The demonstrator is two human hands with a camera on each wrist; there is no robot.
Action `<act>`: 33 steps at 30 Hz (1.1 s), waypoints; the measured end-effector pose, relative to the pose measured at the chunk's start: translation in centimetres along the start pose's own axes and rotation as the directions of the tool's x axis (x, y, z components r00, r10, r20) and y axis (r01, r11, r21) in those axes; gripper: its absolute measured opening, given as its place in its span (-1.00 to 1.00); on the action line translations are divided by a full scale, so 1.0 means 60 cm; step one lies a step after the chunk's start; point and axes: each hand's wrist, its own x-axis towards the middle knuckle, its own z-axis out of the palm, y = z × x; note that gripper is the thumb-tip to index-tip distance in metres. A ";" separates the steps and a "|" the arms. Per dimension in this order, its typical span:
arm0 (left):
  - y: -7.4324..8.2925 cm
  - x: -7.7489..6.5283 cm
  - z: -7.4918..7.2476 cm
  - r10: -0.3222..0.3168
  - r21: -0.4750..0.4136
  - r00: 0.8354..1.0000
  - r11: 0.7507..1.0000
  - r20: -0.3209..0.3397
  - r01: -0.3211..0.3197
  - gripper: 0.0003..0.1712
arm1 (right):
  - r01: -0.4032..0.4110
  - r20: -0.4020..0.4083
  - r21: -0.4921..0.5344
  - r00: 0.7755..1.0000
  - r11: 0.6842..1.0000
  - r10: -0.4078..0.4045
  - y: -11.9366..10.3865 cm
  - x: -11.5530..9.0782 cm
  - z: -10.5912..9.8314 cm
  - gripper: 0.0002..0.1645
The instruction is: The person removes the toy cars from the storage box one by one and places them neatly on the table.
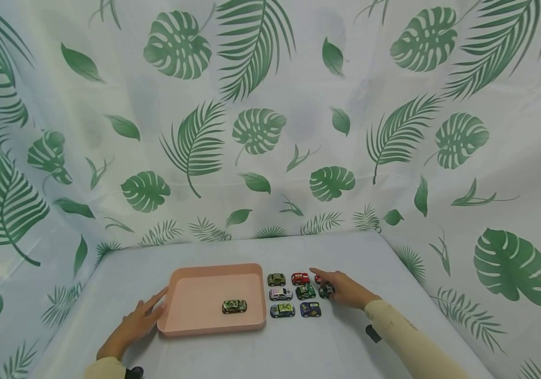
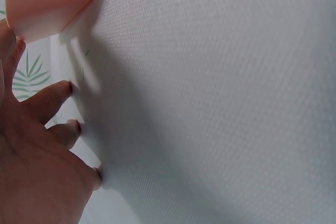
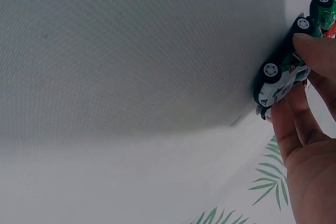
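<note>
At the left side of the pink tray (image 1: 213, 329), my left hand (image 1: 135, 323) has its fingers spread, fingertips right at the tray's wall (image 2: 47, 3). Some of its fingers (image 2: 50, 98) reach down to the table. A camouflage toy car (image 1: 234, 306) sits inside the tray. My right hand (image 1: 348, 289) pinches a dark green and white toy car (image 3: 286, 69) between thumb and fingers at the right end of the car group. That car's wheels face the table. A red toy car (image 1: 317, 279) is partly hidden behind this hand.
Between tray and right hand stand rows of toy cars: an olive one (image 1: 276, 279), a red one (image 1: 300, 278), a white and pink one (image 1: 281, 293), a green one (image 1: 305, 291), a blue-yellow one (image 1: 282, 310) and a dark blue one (image 1: 310, 309). Leaf-print curtain (image 1: 294, 205) surrounds the white table (image 1: 298, 352).
</note>
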 end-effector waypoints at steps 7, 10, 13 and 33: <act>-0.002 0.000 -0.001 0.000 0.003 1.000 1.000 -0.002 0.000 -0.17 | -0.078 -0.054 -0.033 0.996 0.996 0.077 -0.006 0.003 0.000 0.00; -0.003 0.002 0.000 -0.011 0.003 1.000 1.000 -0.001 0.011 -0.17 | -0.102 -0.102 -0.055 0.990 0.993 0.096 -0.012 0.002 -0.006 0.00; -0.004 0.003 0.001 -0.031 0.006 1.000 1.000 0.002 0.031 -0.15 | -0.094 -0.140 -0.077 0.987 0.993 0.082 -0.016 0.003 -0.012 0.01; 0.000 0.004 0.001 -0.021 0.001 1.000 1.000 -0.008 0.021 -0.18 | 0.021 -0.166 -0.043 0.986 0.999 -0.028 -0.080 0.066 -0.020 0.12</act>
